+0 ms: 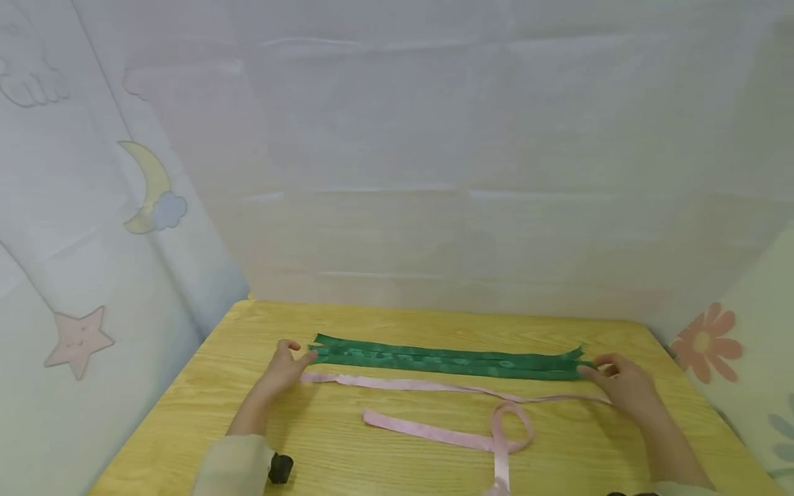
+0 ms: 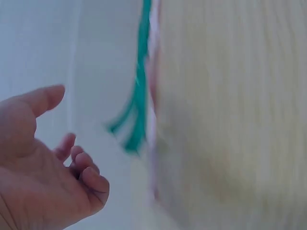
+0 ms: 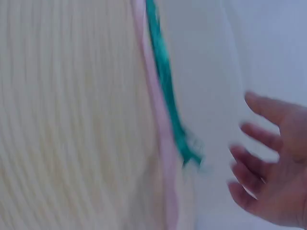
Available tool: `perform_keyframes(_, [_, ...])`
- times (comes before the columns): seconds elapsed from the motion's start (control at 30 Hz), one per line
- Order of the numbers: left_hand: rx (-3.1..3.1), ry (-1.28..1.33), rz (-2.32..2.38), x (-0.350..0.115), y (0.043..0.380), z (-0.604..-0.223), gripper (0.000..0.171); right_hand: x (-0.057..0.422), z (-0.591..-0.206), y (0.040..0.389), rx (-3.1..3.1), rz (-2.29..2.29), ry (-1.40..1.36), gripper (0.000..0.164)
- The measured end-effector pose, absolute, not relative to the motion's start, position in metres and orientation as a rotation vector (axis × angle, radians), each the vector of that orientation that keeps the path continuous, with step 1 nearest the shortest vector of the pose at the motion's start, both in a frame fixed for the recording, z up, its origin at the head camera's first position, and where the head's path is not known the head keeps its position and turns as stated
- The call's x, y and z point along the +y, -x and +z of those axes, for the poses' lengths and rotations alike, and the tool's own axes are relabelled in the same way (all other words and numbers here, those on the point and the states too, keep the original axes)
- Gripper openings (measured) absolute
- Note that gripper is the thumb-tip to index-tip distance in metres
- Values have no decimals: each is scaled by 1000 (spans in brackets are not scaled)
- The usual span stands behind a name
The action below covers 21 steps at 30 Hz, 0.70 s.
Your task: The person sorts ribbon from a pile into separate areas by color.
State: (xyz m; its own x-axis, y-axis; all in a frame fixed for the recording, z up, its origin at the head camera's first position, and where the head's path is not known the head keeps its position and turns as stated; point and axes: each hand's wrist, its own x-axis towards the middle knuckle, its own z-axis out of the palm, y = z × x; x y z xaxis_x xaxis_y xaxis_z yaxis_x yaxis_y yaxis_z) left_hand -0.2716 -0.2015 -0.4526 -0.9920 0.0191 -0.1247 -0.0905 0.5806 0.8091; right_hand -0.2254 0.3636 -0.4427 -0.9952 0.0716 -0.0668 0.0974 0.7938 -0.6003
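Green ribbon lies stretched across the yellow wooden table in the head view, its strips side by side with split, ragged ends. My left hand is at its left end, thumb and fingers spread apart. At the right end is my right hand, fingers loosely bent. Both wrist views show the left palm and right palm holding nothing, a gap separating them from the green ends. Just nearer than the green runs a long pink ribbon, its right part twisted thin and passing behind my right hand.
A second pink ribbon lies closer to me, curling into a loop and running toward the bottom of the head view. The table meets a pale sheet wall behind it. Decorated side walls flank it.
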Motion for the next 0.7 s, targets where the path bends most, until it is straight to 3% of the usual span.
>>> perform_keyframes(0.07, [2684, -113, 1326, -177, 270, -445, 52, 340, -439, 227, 2821, -1090, 157, 48])
perform_keyframes(0.2, [2555, -502, 1111, -128, 265, -435, 41, 300, -443, 231, 2624, -1088, 467, 27])
perform_keyframes(0.4, [2347, -766, 900, -88, 257, -429, 31, 271, -453, 232, 2753, -894, 424, 5])
perform_keyframes(0.53, [2363, -772, 858, -81, 254, -428, 29, 268, -456, 233, 2847, -819, 307, 4])
perform_keyframes(0.7, [2368, -771, 849, -80, 253, -427, 28, 269, -462, 238, 2840, -787, 369, 10])
